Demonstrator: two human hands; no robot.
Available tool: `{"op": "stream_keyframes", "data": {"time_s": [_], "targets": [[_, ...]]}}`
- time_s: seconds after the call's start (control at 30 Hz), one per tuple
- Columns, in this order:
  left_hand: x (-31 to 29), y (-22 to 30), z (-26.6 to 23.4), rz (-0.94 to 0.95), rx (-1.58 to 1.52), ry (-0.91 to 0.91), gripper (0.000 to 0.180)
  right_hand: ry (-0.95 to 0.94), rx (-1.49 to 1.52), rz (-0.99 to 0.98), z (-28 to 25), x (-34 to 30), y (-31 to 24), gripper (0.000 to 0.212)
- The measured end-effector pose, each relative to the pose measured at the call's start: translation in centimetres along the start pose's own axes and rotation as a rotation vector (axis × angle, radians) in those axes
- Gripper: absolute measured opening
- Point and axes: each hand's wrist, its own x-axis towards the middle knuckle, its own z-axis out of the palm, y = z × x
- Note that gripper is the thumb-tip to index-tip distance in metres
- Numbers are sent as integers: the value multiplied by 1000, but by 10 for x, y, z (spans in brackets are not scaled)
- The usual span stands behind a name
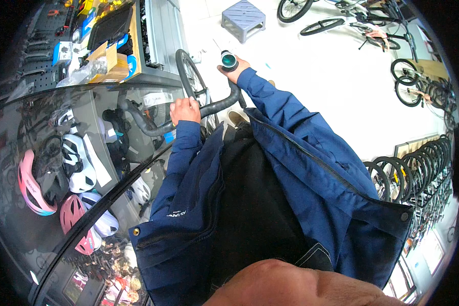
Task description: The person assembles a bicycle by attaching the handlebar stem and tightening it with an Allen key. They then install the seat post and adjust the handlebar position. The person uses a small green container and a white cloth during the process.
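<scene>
Glass case point(15, 132) contains helmets point(79, 166). R hand point(236, 69), arm extd., wraps round teal-ended cyl. point(229, 60); L hand point(184, 110), arm fwd., curls over blk handlebar point(220, 106).

black handlebar point(219, 106), green-faced cylinder point(229, 61), navy jacket point(303, 125), bluish-grey stool point(243, 16), pink helmet point(73, 215)

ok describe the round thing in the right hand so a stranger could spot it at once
Find the curved black handlebar gripped by the left hand. Follow it to its right side, where the right hand holds a small round-ended object. Its glossy teal-green face sets it apart from the plain black bar beside it.
</scene>
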Motion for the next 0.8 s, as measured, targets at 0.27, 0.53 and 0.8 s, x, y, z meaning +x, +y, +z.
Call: {"op": "stream_keyframes", "data": {"time_s": [0.27, 0.53, 0.8], "targets": [[-2, 2, 1, 74, -99, 48, 18, 3, 52, 36, -1, -5, -2, 62], [-8, 5, -8, 65, -79, -18, 19, -35, -45, 19, -6, -8, -4, 49], [-6, 5, -10, 45, -56, 2, 22, -47, 9, 68, -16, -11, -11, 64]]}}
